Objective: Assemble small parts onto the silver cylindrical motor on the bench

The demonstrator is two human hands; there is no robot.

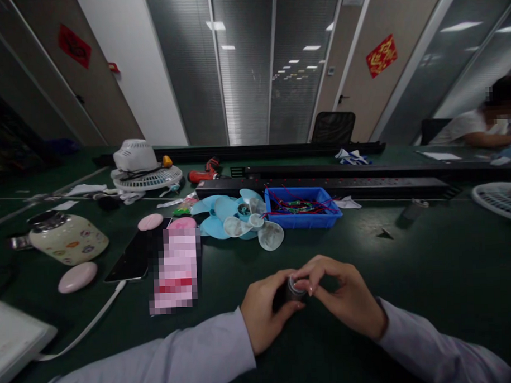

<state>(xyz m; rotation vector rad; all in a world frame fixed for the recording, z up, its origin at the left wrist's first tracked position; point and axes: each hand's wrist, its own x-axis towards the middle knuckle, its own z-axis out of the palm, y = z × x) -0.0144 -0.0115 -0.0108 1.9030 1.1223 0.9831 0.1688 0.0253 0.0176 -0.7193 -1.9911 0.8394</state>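
Note:
A small dark metal cylinder (pixel 296 289), which looks like a small motor, is held upright low over the green table. My left hand (pixel 270 308) wraps round it, thumb on the near side and fingers on the far side. At its top, the fingertips of my right hand (pixel 340 292) are pinched together. Whatever they may grip there is too small or hidden to make out. Beyond my hands lie light blue fan blades (pixel 222 212) and a clear fan blade (pixel 270 235). Next to these stands a blue bin (pixel 304 219) with circuit boards and red wires.
At left are a floral kettle (pixel 73 240), phone (pixel 130 254), pink package (pixel 178 267), pink oval object (pixel 77 277) and white box with cable (pixel 17 339). Farther back sit a fan (pixel 148 175), red drill (pixel 204 173) and black rails (pixel 343 184). Another person (pixel 471 128) sits at right.

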